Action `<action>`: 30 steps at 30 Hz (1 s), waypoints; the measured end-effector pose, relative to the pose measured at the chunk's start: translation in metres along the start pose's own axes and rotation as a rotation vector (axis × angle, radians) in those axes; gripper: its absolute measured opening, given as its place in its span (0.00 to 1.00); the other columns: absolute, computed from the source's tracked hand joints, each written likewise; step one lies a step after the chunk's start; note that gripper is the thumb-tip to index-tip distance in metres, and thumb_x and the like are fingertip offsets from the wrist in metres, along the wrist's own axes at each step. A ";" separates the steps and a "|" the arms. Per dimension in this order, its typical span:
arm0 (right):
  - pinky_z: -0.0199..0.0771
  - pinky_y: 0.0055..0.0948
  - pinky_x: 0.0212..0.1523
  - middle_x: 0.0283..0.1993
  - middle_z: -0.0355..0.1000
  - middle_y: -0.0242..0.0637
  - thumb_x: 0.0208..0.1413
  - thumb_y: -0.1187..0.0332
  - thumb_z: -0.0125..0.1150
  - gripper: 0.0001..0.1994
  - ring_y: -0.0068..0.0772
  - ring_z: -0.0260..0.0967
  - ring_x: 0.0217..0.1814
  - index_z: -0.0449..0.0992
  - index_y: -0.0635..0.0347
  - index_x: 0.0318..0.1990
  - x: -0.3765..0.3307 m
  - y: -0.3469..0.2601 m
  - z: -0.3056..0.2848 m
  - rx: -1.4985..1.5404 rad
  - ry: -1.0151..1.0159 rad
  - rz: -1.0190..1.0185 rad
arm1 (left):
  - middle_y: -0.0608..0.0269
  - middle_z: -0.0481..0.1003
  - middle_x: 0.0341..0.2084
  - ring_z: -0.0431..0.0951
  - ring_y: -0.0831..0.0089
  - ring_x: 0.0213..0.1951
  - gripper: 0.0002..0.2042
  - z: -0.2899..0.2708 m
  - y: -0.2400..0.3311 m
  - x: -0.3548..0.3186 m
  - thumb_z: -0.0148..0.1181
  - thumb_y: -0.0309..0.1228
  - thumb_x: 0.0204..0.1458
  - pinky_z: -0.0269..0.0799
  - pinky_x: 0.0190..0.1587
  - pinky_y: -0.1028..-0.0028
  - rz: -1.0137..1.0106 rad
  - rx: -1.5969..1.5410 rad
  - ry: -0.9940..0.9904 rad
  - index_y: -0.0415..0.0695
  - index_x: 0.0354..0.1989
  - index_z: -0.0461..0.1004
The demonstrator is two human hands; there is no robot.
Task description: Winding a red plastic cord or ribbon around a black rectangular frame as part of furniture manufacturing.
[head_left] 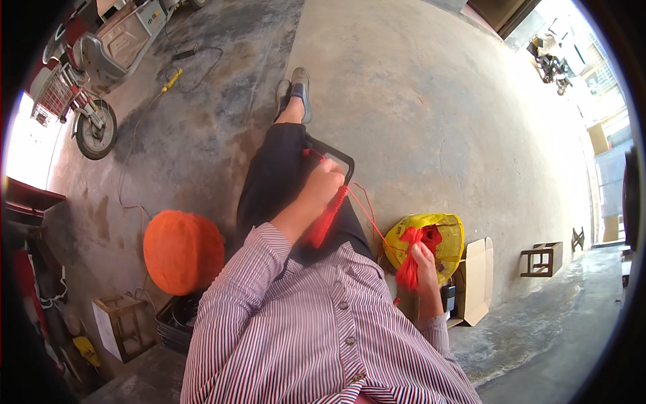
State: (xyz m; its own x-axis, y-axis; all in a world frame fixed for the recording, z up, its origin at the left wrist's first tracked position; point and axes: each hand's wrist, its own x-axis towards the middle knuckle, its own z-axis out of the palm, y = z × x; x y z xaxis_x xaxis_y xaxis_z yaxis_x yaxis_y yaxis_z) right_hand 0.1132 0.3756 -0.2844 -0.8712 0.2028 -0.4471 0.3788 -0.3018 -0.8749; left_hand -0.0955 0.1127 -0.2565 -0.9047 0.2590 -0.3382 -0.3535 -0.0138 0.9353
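Note:
Over my lap, my left hand [323, 183] is closed in a pinch on red cord. A red knitted or braided strip [328, 219] hangs beside it toward my shirt, slightly blurred. My right hand [424, 266] grips a loose bundle of red cord [408, 269] at the near side of a yellow bag [452, 232]. More red cord [431, 236] lies inside the bag. A thin red strand [369, 210] runs slack between my two hands. Under and beyond my left hand shows a black frame edge [346, 156]; the rest of it is hidden.
An orange round cushion [183, 250] sits at left above a black crate [176, 323] and near a wooden stool [121, 326]. An opened cardboard box [476, 279] stands beside the yellow bag. Another small stool [542, 260] is at right. A yellow power strip [172, 81] with cable lies far left near an electric bike [94, 128].

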 end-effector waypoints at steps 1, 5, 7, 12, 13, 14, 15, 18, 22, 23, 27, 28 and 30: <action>0.68 0.20 0.32 0.34 0.67 0.23 0.65 0.62 0.50 0.12 0.14 0.65 0.31 0.71 0.59 0.47 0.011 0.000 0.013 0.066 0.067 -0.028 | 0.63 0.71 0.25 0.74 0.72 0.31 0.06 0.000 0.002 -0.005 0.57 0.25 0.46 0.67 0.32 0.72 0.001 0.008 0.000 0.39 0.29 0.67; 0.76 0.28 0.41 0.41 0.73 0.31 0.64 0.54 0.50 0.20 0.27 0.73 0.38 0.70 0.60 0.52 0.032 -0.006 0.030 0.670 -0.261 0.040 | 0.56 0.72 0.28 0.72 0.57 0.35 0.07 0.011 0.007 -0.058 0.63 0.26 0.44 0.69 0.40 0.65 0.752 0.547 0.177 0.41 0.28 0.71; 0.76 0.29 0.42 0.43 0.73 0.33 0.62 0.50 0.52 0.24 0.30 0.74 0.40 0.69 0.61 0.54 0.030 -0.020 0.060 0.515 -0.383 0.058 | 0.54 0.74 0.37 0.73 0.55 0.38 0.12 0.026 0.018 -0.091 0.66 0.31 0.45 0.70 0.45 0.64 0.802 0.663 -0.119 0.39 0.37 0.74; 0.73 0.26 0.44 0.42 0.74 0.38 0.59 0.44 0.53 0.33 0.29 0.72 0.42 0.65 0.64 0.60 0.038 -0.031 0.111 0.226 -0.508 0.027 | 0.59 0.74 0.38 0.76 0.66 0.43 0.14 0.031 0.024 -0.096 0.61 0.17 0.47 0.70 0.50 0.70 0.365 -0.030 -0.277 0.38 0.44 0.72; 0.70 0.25 0.40 0.40 0.74 0.37 0.60 0.44 0.51 0.32 0.25 0.69 0.39 0.66 0.63 0.60 0.061 -0.039 0.096 0.092 -0.704 0.140 | 0.60 0.74 0.38 0.75 0.68 0.42 0.15 0.024 0.034 -0.089 0.60 0.14 0.46 0.70 0.48 0.72 0.490 -0.008 -0.242 0.38 0.43 0.73; 0.68 0.23 0.36 0.39 0.74 0.36 0.61 0.44 0.49 0.31 0.22 0.66 0.36 0.66 0.63 0.59 0.080 -0.049 0.090 -0.051 -0.896 0.255 | 0.61 0.73 0.37 0.75 0.71 0.41 0.15 0.014 0.046 -0.078 0.58 0.11 0.45 0.71 0.46 0.73 0.616 0.011 -0.204 0.38 0.42 0.73; 0.68 0.23 0.36 0.39 0.74 0.36 0.61 0.44 0.49 0.31 0.22 0.66 0.36 0.66 0.63 0.59 0.088 -0.059 0.094 -0.052 -0.894 0.251 | 0.60 0.74 0.37 0.75 0.69 0.40 0.14 0.001 0.052 -0.060 0.62 0.14 0.42 0.71 0.45 0.73 0.872 0.264 -0.063 0.40 0.38 0.75; 0.61 0.23 0.29 0.36 0.72 0.34 0.59 0.52 0.56 0.24 0.19 0.58 0.31 0.71 0.60 0.56 0.109 -0.079 0.103 0.074 -0.576 -0.109 | 0.58 0.72 0.36 0.72 0.59 0.41 0.15 -0.025 0.069 -0.026 0.67 0.24 0.33 0.68 0.45 0.66 1.139 0.911 0.205 0.44 0.35 0.77; 0.70 0.29 0.38 0.42 0.72 0.35 0.47 0.62 0.67 0.21 0.28 0.67 0.37 0.77 0.58 0.49 0.129 -0.079 0.146 -0.713 -0.260 -0.527 | 0.57 0.72 0.37 0.72 0.57 0.42 0.15 -0.033 0.033 0.016 0.62 0.22 0.36 0.67 0.47 0.64 0.961 1.416 0.105 0.43 0.37 0.76; 0.72 0.30 0.43 0.46 0.72 0.35 0.43 0.64 0.69 0.21 0.32 0.70 0.42 0.77 0.59 0.48 0.127 -0.080 0.157 -0.898 -0.223 -0.606 | 0.57 0.72 0.37 0.72 0.57 0.42 0.15 -0.030 0.029 0.017 0.62 0.22 0.36 0.67 0.47 0.64 0.962 1.419 0.109 0.43 0.37 0.76; 0.69 0.33 0.54 0.54 0.68 0.38 0.42 0.63 0.69 0.18 0.40 0.67 0.57 0.78 0.59 0.43 0.130 -0.072 0.154 -1.086 -0.120 -0.719 | 0.55 0.73 0.39 0.71 0.54 0.46 0.20 -0.012 0.014 0.006 0.59 0.21 0.40 0.67 0.52 0.62 0.703 1.055 0.051 0.38 0.46 0.70; 0.69 0.33 0.54 0.54 0.68 0.38 0.42 0.63 0.69 0.18 0.40 0.67 0.57 0.78 0.59 0.43 0.128 -0.072 0.147 -1.089 -0.121 -0.714 | 0.55 0.72 0.40 0.71 0.54 0.47 0.19 -0.011 0.016 0.001 0.59 0.21 0.40 0.67 0.52 0.62 0.791 0.996 0.092 0.39 0.45 0.71; 0.69 0.35 0.55 0.57 0.67 0.40 0.43 0.66 0.69 0.15 0.41 0.65 0.60 0.78 0.60 0.39 0.122 -0.074 0.126 -0.930 0.005 -0.935 | 0.55 0.72 0.40 0.70 0.55 0.48 0.19 -0.008 0.022 -0.010 0.60 0.21 0.40 0.66 0.53 0.62 0.877 0.928 0.132 0.39 0.45 0.72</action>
State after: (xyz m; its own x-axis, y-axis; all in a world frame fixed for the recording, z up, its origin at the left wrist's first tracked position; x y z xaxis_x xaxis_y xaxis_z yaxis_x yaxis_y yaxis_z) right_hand -0.0604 0.3052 -0.2505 -0.9192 -0.0119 0.3936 -0.2880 0.7019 -0.6514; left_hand -0.0956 0.1019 -0.2336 -0.7850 0.4076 0.4665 0.6185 0.5584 0.5528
